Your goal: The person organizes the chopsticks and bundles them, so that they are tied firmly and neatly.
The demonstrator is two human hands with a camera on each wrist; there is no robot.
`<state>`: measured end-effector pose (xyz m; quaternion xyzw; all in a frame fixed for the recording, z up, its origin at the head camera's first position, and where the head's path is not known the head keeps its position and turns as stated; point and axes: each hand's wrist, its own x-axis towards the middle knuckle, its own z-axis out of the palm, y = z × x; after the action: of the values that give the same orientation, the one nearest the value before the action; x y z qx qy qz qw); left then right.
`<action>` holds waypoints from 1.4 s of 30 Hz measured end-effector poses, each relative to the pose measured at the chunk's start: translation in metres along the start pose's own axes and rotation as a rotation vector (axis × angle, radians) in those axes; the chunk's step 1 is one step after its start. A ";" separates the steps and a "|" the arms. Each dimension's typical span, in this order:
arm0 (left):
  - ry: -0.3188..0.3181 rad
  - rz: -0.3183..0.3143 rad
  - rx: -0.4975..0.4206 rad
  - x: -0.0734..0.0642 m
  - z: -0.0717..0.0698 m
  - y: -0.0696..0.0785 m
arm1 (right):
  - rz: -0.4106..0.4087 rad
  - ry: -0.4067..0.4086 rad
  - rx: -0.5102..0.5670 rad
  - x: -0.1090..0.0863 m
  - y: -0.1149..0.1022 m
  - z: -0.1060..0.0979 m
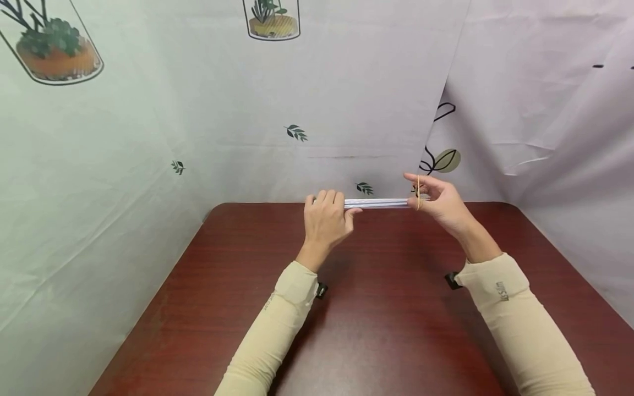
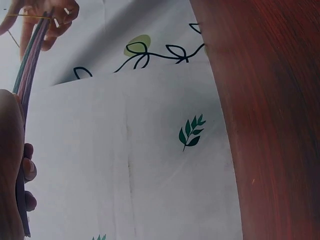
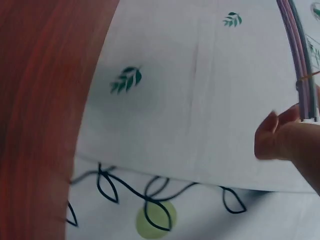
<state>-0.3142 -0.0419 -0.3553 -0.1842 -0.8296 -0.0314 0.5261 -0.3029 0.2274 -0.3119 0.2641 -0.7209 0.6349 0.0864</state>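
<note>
A bundle of slim straight sticks [image 1: 378,203] is held level above the table's far edge. They look pale in the head view and purple and dark in the right wrist view; their exact kind is unclear. My left hand [image 1: 324,220] grips one end, its fingers curled over the bundle. At the other end is my right hand [image 1: 443,203], with a thin yellow rubber band [image 1: 418,190] stretched between its thumb and extended index finger. The band [image 3: 309,76] crosses the bundle near that end. Part of the right hand's grip is hidden behind the sticks.
Beneath both arms lies a reddish-brown wooden table [image 1: 376,324]. Close behind it hangs a white cloth backdrop [image 1: 223,110] printed with leaves and potted plants, which also runs along the left and right sides.
</note>
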 end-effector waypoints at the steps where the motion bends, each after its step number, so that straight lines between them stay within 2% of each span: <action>1: 0.000 0.002 -0.003 0.000 0.000 0.000 | -0.028 0.011 -0.048 0.000 0.000 0.001; 5: -0.004 -0.001 0.001 -0.001 0.000 -0.001 | -0.136 0.091 -0.260 -0.002 -0.009 0.011; 9: 0.010 -0.012 0.004 -0.003 0.000 -0.002 | -0.201 0.168 -0.310 -0.008 -0.028 0.030; 13: 0.016 -0.028 0.006 -0.004 -0.001 -0.003 | -0.180 0.269 -0.400 -0.015 -0.037 0.042; 16: 0.020 -0.039 0.008 -0.003 -0.001 -0.003 | -0.125 0.340 -0.460 -0.017 -0.030 0.043; 19: 0.025 -0.042 0.011 -0.001 0.000 -0.004 | -0.081 0.375 -0.477 -0.018 -0.021 0.040; 26: 0.040 -0.075 0.008 0.000 -0.001 -0.008 | -0.029 0.378 -0.503 -0.023 -0.019 0.042; 33: 0.060 -0.068 0.007 0.002 -0.002 -0.010 | 0.155 0.361 -0.404 -0.022 -0.023 0.040; 38: 0.062 -0.075 0.005 0.002 -0.002 -0.010 | 0.245 0.266 -0.300 -0.019 -0.020 0.035; 42: 0.064 -0.068 -0.004 0.001 -0.002 -0.009 | 0.331 0.187 -0.266 -0.017 -0.019 0.030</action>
<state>-0.3154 -0.0505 -0.3524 -0.1558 -0.8181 -0.0567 0.5506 -0.2728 0.2021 -0.3081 0.0685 -0.8206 0.5615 0.0817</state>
